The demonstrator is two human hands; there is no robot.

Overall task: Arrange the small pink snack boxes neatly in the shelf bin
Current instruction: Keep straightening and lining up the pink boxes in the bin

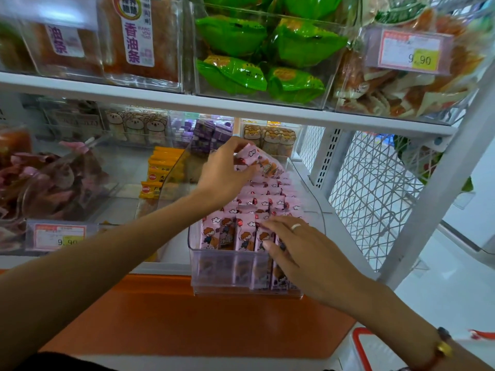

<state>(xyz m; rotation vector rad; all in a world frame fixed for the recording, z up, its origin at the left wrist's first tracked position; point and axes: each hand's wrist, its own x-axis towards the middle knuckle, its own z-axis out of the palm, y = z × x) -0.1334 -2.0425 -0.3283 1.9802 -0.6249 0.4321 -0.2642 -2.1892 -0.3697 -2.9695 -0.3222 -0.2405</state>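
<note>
Left hand grip pinches a few pink snack boxes above the clear bin's back; right hand, fingers flat, steadies front row upright, likely for slotting in.

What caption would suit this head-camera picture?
Left hand grips pink snack boxes above the clear shelf bin; right hand rests on the front row.

A price tag on the upper right bin is showing "9.90". A lower left tag is also reading "9.90". The fried-snack pack label is displaying "香油条".
</note>
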